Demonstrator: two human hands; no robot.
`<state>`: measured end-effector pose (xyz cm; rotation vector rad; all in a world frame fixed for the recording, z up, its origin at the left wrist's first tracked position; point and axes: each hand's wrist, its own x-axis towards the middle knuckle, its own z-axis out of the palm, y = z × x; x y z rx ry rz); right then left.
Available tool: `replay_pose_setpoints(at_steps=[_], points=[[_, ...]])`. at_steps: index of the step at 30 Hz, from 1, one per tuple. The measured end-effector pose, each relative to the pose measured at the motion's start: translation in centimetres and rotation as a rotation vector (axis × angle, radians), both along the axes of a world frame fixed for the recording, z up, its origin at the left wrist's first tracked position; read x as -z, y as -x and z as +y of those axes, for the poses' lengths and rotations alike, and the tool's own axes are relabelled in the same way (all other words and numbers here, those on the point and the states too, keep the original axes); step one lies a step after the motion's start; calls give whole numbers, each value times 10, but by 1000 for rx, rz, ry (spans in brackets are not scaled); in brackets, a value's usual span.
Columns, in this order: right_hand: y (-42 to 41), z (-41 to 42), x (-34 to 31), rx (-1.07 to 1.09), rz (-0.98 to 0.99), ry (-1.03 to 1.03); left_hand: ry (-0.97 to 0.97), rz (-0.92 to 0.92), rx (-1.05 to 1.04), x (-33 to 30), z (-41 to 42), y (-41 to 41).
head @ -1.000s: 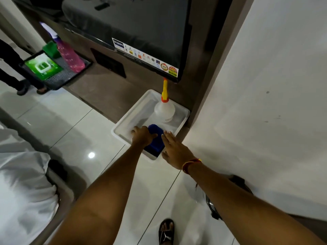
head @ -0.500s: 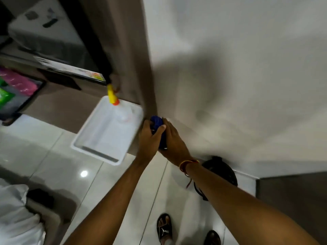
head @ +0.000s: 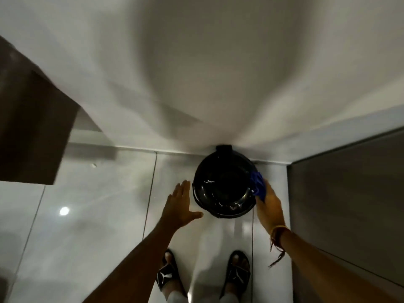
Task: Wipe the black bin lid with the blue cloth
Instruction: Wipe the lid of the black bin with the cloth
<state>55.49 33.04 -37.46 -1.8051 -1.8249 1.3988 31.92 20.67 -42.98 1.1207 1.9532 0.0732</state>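
Observation:
A round black bin stands on the white floor against the wall, and its glossy black lid (head: 225, 185) faces up at me. My right hand (head: 270, 207) holds the bunched blue cloth (head: 258, 184) against the lid's right rim. My left hand (head: 180, 204) hovers flat and empty just left of the bin, fingers spread, not touching it.
The white wall (head: 196, 73) rises directly behind the bin. A brown cabinet corner (head: 32, 119) juts in at the left and a dark panel (head: 349, 215) closes off the right. My two feet in black sandals (head: 168, 274) stand on the glossy floor tiles below the bin.
My view has swung from the white tray to the bin. The right hand carried the blue cloth over to the lid's right rim. The left hand let go of the cloth and opened.

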Motion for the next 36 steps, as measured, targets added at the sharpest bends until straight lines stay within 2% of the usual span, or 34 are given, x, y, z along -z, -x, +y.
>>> replay_pose_setpoints(at_steps=[2, 5, 8, 10, 13, 16, 19, 23, 27, 30, 32, 36], points=[[2, 14, 51, -91, -44, -33, -3, -2, 22, 57, 3, -13], [43, 29, 100, -317, -152, -188, -143, 31, 72, 106, 13, -21], [84, 27, 143, -666, -352, -373, -203, 4, 55, 134, 26, -17], [92, 15, 167, -825, -441, -439, -223, -56, 28, 146, 29, -15], [88, 3, 185, -864, -436, -485, -216, -95, 18, 156, 30, -12], [76, -3, 188, -1046, -414, -546, -196, -90, 31, 158, 28, -11], [47, -15, 186, -1220, -342, -635, -195, -46, 41, 152, 29, -9], [-7, -24, 193, -1332, -280, -736, -185, 11, 66, 143, 31, -11], [-48, -25, 191, -1323, -296, -734, -157, 22, 69, 141, 31, -11], [-71, -21, 187, -1221, -293, -681, -143, 28, 76, 144, 31, -10], [-73, -18, 183, -1040, -298, -581, -140, 30, 84, 145, 31, -10], [-37, 3, 179, -530, -190, -351, -141, 66, 106, 146, 33, -13]])
